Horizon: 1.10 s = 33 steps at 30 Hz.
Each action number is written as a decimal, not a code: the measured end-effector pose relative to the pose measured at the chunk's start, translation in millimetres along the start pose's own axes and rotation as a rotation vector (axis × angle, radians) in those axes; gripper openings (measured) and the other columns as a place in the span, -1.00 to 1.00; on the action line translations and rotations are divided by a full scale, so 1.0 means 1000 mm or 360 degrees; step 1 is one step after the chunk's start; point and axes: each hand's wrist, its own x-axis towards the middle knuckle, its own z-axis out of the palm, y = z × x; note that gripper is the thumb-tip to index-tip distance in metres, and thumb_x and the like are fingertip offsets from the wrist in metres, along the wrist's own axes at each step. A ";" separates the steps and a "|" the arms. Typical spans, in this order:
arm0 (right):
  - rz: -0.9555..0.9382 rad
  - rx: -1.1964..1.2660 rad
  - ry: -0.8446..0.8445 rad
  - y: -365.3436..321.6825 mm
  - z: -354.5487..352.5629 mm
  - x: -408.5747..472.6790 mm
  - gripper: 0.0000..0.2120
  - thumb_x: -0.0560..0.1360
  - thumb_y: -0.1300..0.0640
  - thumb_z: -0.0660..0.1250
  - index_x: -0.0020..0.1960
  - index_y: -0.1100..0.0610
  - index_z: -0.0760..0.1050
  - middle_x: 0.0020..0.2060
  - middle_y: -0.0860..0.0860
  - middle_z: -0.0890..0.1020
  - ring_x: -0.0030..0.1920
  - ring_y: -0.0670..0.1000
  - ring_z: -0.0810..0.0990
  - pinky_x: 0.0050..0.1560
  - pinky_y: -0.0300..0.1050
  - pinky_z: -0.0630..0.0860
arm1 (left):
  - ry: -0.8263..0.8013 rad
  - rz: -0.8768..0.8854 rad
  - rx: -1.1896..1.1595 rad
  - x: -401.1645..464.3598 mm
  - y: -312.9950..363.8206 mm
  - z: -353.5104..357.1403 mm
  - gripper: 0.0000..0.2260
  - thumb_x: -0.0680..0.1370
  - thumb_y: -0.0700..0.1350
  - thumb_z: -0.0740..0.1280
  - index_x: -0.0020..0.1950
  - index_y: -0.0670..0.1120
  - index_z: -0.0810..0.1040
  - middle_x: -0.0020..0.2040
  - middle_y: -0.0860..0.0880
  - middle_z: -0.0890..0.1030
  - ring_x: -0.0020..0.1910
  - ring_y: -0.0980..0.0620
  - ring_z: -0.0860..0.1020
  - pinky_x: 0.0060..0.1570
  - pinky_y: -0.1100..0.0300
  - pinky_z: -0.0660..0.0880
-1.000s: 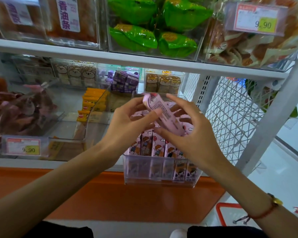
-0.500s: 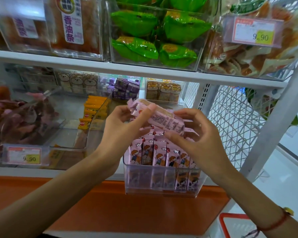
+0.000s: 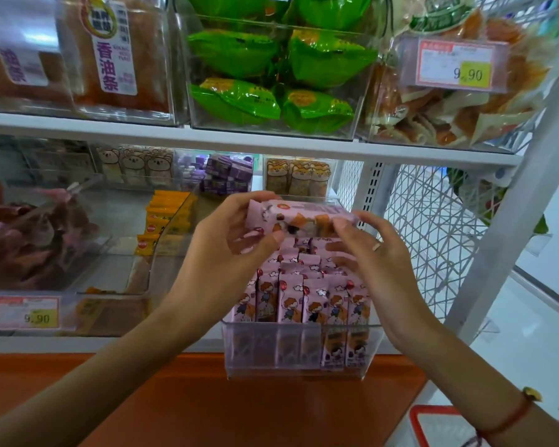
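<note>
Shop shelving (image 3: 271, 146), white, stocked with clear bins.

Item in hand: pink snack packet (image 3: 300, 217), cartoon print, held level just above clear bin (image 3: 304, 350) of matching packets (image 3: 304, 301) standing upright in rows.

Left grip (image 3: 226, 243): closed round packet's left end, fingers over top, thumb below.

Right grip (image 3: 378, 262): pinching packet's right end with fingertips.

Bin position: set forward of shelf edge, front overhanging orange counter (image 3: 207, 408).

Risks, as judged:
- bin tipping off shelf edge under downward pressure at front
- standing rows toppling from forcing packet into tight gap
- wrapper slipping out of light fingertip pinch

Legible writing:
- "9.90" on price tag (image 3: 459, 67), top right
- "9.90" on second tag (image 3: 29, 314), lower left
- "香油条" on label (image 3: 113, 64), top left

Print on pink packet too blurred to read.
</note>
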 end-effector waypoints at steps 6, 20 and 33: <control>-0.0282 -0.0544 -0.0156 0.011 -0.001 -0.006 -0.69 0.48 0.11 0.39 0.19 -0.07 0.44 0.05 -0.23 0.54 -0.01 -0.29 0.54 0.09 -0.32 0.52 | 0.0219 -0.0038 0.0281 0.024 -0.015 -0.006 -0.60 0.45 -0.12 0.44 0.25 0.00 0.46 0.19 0.00 0.59 0.15 0.06 0.58 0.13 0.05 0.56; -0.0458 -0.1540 -0.0801 0.028 -0.005 -0.012 -0.52 0.57 -0.18 0.14 0.45 -0.11 0.21 0.39 -0.19 0.25 0.36 -0.22 0.18 0.34 -0.24 0.15 | -0.0764 0.0417 0.1263 0.090 -0.024 -0.002 -0.59 0.50 -0.09 0.41 0.33 0.06 0.48 0.25 0.09 0.52 0.04 0.23 0.47 -0.03 0.45 0.42; -0.0594 -0.1747 -0.0740 0.026 -0.008 -0.012 -0.58 0.62 -0.09 0.04 0.46 -0.06 0.21 0.39 -0.11 0.30 0.38 -0.14 0.19 0.36 -0.23 0.15 | -0.1214 0.0162 0.1590 0.107 -0.071 0.042 -0.74 0.58 -0.01 0.29 0.24 -0.03 0.57 0.24 -0.01 0.57 0.17 0.03 0.52 0.20 0.05 0.45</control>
